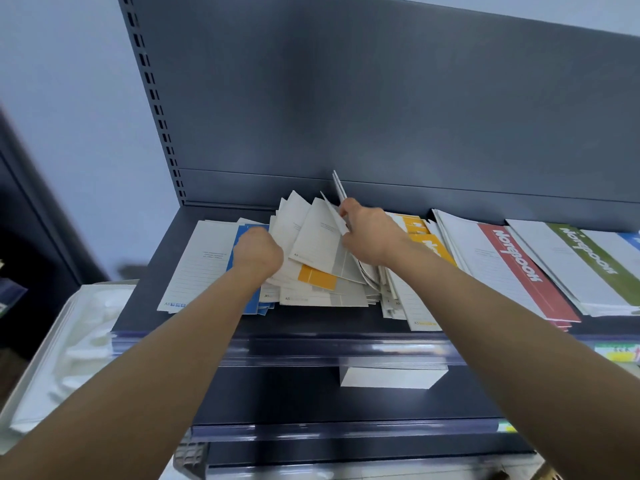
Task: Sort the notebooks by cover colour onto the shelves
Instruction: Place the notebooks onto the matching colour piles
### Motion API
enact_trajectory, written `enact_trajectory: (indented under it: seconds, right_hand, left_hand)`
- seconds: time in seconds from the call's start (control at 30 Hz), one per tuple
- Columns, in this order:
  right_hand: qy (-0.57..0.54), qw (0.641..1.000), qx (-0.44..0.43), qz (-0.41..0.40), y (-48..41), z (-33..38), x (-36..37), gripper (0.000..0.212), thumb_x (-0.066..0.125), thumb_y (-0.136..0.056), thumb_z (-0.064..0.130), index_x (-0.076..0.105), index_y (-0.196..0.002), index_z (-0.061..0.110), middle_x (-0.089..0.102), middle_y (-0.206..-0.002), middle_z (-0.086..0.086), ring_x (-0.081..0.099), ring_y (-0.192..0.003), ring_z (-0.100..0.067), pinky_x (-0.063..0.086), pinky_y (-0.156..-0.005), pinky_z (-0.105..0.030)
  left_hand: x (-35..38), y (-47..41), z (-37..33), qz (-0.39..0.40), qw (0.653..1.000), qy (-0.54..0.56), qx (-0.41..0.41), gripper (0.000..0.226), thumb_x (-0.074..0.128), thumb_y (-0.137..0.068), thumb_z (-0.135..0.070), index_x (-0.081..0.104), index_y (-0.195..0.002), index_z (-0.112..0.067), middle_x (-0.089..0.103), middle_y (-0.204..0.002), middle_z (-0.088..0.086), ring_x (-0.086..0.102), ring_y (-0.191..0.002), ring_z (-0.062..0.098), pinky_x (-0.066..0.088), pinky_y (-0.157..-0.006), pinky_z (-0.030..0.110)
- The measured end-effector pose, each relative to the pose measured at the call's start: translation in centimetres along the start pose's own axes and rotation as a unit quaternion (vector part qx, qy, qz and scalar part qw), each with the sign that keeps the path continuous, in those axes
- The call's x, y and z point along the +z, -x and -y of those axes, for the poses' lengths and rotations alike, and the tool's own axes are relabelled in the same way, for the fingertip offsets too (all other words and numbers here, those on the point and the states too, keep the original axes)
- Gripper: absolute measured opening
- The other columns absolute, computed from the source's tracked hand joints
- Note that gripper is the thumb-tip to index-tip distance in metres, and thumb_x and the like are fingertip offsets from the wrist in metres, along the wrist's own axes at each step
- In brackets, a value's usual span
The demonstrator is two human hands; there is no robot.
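Fingers (344, 212) of my right hand (369, 237) pinch a couple of raised notebooks (340, 190), holding them on edge above the loose pile (322, 268) of grey and yellow notebooks in the middle of the top shelf (311, 322). My left hand (258, 252) is curled at the pile's left edge, over the blue notebooks (249, 303). Its fingers are hidden behind the knuckles, so I cannot tell whether they hold anything. Yellow notebooks (427, 239) lie just right of my right wrist, then a red stack (519, 271) and a green stack (588, 258). A white block (391, 377) sits on the shelf below.
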State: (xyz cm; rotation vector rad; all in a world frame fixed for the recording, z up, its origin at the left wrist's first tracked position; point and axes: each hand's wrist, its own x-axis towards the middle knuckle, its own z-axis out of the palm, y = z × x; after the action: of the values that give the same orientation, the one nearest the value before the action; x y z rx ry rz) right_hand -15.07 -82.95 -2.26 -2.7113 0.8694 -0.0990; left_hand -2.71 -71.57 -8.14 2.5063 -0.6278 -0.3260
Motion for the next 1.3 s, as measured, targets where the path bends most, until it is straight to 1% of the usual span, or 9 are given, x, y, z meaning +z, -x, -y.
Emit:
enact_trajectory:
  seconds: [0.2, 0.37, 0.47, 0.67, 0.83, 0.93, 1.0, 1.1, 1.3]
  right_hand:
    - [-0.028, 0.992, -0.046, 0.115, 1.0, 0.5, -0.1, 0.065, 0.06, -0.092, 0.028, 0.027, -0.148, 0.03, 0.055, -0.123, -0.004, 0.051, -0.115, -0.022, 0.039, -0.094, -0.029]
    - [-0.025, 0.998, 0.025, -0.047, 0.4, -1.1, -1.9, 0.037, 0.044, -0.089, 0.006, 0.058, -0.123, 0.015, 0.06, -0.119, -0.011, 0.057, -0.107, -0.033, 0.044, -0.079, -0.027]
    - [-0.028, 0.98, 0.101, -0.167, 0.8, -2.6, -3.9, 0.025, 0.043, -0.088, 0.006, 0.061, -0.106, 0.004, 0.062, -0.101, -0.018, 0.057, -0.09, -0.036, 0.039, -0.068, -0.028]
    - [-0.045, 0.945, 0.176, -0.272, 3.1, -6.2, -7.0, 0.029, 0.043, -0.09, 0.004, 0.059, -0.114, 0.002, 0.062, -0.11, -0.022, 0.057, -0.101, -0.039, 0.041, -0.074, -0.03]
    - [-0.04, 0.944, 0.201, -0.257, 4.7, -9.0, -7.3, 0.027, 0.044, -0.09, 0.005, 0.06, -0.111, 0.002, 0.062, -0.109, -0.021, 0.056, -0.099, -0.039, 0.04, -0.074, -0.029]
    - [-0.036, 0.948, 0.199, -0.245, 5.3, -10.2, -7.5, 0.025, 0.045, -0.092, 0.007, 0.061, -0.11, 0.003, 0.063, -0.107, -0.02, 0.055, -0.09, -0.035, 0.039, -0.072, -0.027]
    - [-0.038, 0.95, 0.196, -0.241, 5.5, -10.9, -7.6, 0.023, 0.045, -0.093, 0.007, 0.061, -0.109, 0.004, 0.063, -0.105, -0.018, 0.051, -0.082, -0.029, 0.04, -0.07, -0.027]
    - [-0.043, 0.953, 0.187, -0.233, 5.6, -11.6, -7.6, 0.024, 0.044, -0.093, 0.007, 0.06, -0.111, 0.004, 0.063, -0.106, -0.017, 0.049, -0.081, -0.028, 0.04, -0.07, -0.027]
    - [-0.059, 0.965, 0.155, -0.204, 5.4, -12.3, -7.4, 0.024, 0.044, -0.094, 0.007, 0.06, -0.111, 0.002, 0.062, -0.103, -0.016, 0.048, -0.078, -0.025, 0.039, -0.068, -0.026]
  left_hand:
    - [-2.8, 1.3, -0.3, -0.152, 0.988, 0.027, 0.017, 0.034, 0.039, -0.089, 0.007, 0.036, -0.123, 0.004, 0.057, -0.106, 0.024, 0.056, -0.096, 0.039, 0.037, -0.065, 0.038]
    - [-5.7, 2.3, -1.9, -0.274, 0.95, 0.137, 0.066, 0.03, 0.036, -0.089, 0.011, 0.035, -0.117, 0.001, 0.054, -0.087, 0.014, 0.052, -0.081, 0.03, 0.037, -0.062, 0.036]
    - [-5.9, 3.5, -4.4, -0.206, 0.928, 0.303, 0.071, 0.019, 0.035, -0.093, 0.008, 0.031, -0.103, -0.008, 0.048, -0.089, 0.007, 0.05, -0.082, 0.023, 0.043, -0.061, 0.033]
    - [-1.2, 5.8, -9.4, 0.087, 0.827, 0.547, -0.093, 0.019, 0.037, -0.092, 0.01, 0.041, -0.107, -0.002, 0.058, -0.096, 0.012, 0.066, -0.07, 0.029, 0.055, -0.044, 0.031]
    - [2.6, 8.6, -11.9, 0.246, 0.856, 0.443, -0.102, 0.022, 0.04, -0.094, 0.01, 0.049, -0.08, -0.005, 0.059, -0.079, 0.009, 0.061, -0.063, 0.022, 0.058, -0.06, 0.037]
    - [4.0, 9.1, -12.6, 0.278, 0.878, 0.375, -0.106, 0.017, 0.044, -0.091, 0.01, 0.05, -0.104, 0.0, 0.059, -0.084, 0.012, 0.063, -0.066, 0.026, 0.059, -0.053, 0.036]
    - [4.9, 8.9, -12.7, 0.266, 0.919, 0.28, -0.075, 0.051, 0.053, -0.089, 0.006, 0.03, -0.133, -0.002, 0.055, -0.093, 0.013, 0.063, -0.07, 0.027, 0.06, -0.058, 0.039]
    - [5.7, 8.6, -12.5, 0.135, 0.984, 0.053, 0.103, 0.068, 0.062, -0.086, -0.007, 0.017, -0.137, -0.009, 0.045, -0.116, 0.011, 0.054, -0.098, 0.028, 0.052, -0.08, 0.039]
    - [7.6, 10.3, -13.7, 0.189, 0.912, -0.181, 0.317, 0.1, 0.074, -0.069, -0.057, 0.018, -0.145, -0.023, 0.018, -0.147, 0.004, 0.018, -0.136, 0.031, 0.026, -0.108, 0.05]
